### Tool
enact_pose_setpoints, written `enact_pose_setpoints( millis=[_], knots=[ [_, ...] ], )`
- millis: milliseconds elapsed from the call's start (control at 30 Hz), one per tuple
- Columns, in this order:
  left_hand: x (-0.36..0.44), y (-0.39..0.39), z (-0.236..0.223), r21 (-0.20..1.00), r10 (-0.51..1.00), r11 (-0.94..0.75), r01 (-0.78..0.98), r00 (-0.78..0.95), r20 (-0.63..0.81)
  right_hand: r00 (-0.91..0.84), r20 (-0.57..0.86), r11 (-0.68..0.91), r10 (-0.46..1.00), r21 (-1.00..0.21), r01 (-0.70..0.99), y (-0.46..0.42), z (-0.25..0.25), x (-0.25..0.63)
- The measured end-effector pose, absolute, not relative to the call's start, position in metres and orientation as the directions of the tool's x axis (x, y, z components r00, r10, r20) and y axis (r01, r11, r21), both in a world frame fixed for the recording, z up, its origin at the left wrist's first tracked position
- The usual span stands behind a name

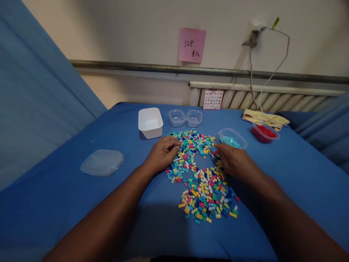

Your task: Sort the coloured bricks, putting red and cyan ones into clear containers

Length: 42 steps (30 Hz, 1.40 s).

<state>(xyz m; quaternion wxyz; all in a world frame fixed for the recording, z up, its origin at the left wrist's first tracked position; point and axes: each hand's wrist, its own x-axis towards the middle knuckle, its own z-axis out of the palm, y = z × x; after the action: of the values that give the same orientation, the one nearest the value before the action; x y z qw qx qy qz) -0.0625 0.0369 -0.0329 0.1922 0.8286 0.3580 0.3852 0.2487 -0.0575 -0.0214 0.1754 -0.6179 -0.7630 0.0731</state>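
Observation:
Many small toy bricks in yellow, teal, pink, green, blue and white lie in a loose pile (203,185) on the blue cloth. My left hand (164,151) rests at the pile's upper left edge, its fingers curled and thumb drawn near the index finger. Whatever may be between them is hidden. Across the pile, my right hand (236,162) reaches in from the right with its index finger pointed at the bricks. Its other fingers are bent under; a reddish brick shows by the fingertips. Close beyond it stands a clear tub (240,140) with light blue bricks (230,141).
A white bin (150,123) and two clear tubs, the left (177,119) and the right (194,118), stand behind the pile. Red bricks (264,131) fill another tub at right, near a yellow cloth (252,115). Clear lids (102,162) lie at left. A cable (287,47) hangs from the wall.

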Motion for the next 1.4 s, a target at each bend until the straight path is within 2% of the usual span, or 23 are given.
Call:
enact_pose_setpoints(
  millis=[200,433,533,600,733,933,1200,1400],
  knots=[
    [-0.062,0.037,-0.033,0.597,0.734,-0.678,0.429,0.446,0.513,-0.126,0.323,0.256,0.938,-0.398,0.881,-0.058,-0.020,0.259],
    [-0.062,0.038,-0.033,0.596,0.739,-0.672,0.439,0.450,0.502,-0.262,0.134,0.294,0.956,-0.392,0.872,-0.061,-0.024,0.247],
    [-0.061,0.037,-0.033,0.600,0.738,-0.673,0.432,0.450,0.503,-0.271,0.102,0.286,0.957,-0.483,0.827,-0.063,-0.020,0.248],
    [-0.061,0.037,-0.033,0.599,0.739,-0.671,0.436,0.449,0.502,-0.247,0.147,0.287,0.958,-0.527,0.800,-0.062,-0.020,0.249],
    [-0.061,0.037,-0.035,0.590,0.735,-0.677,0.440,0.455,0.504,-0.158,0.283,0.269,0.946,-0.415,0.869,-0.051,-0.026,0.243],
    [-0.062,0.038,-0.036,0.588,0.731,-0.681,0.437,0.452,0.510,-0.189,0.161,0.227,0.969,-0.267,0.937,-0.033,-0.028,0.228],
    [-0.061,0.038,-0.037,0.597,0.733,-0.678,0.428,0.454,0.507,-0.136,0.142,0.173,0.981,-0.296,0.939,-0.031,-0.028,0.224],
    [-0.061,0.036,-0.036,0.588,0.726,-0.685,0.430,0.465,0.507,-0.253,0.309,0.357,0.917,-0.350,0.866,-0.032,-0.027,0.219]
  ],
)
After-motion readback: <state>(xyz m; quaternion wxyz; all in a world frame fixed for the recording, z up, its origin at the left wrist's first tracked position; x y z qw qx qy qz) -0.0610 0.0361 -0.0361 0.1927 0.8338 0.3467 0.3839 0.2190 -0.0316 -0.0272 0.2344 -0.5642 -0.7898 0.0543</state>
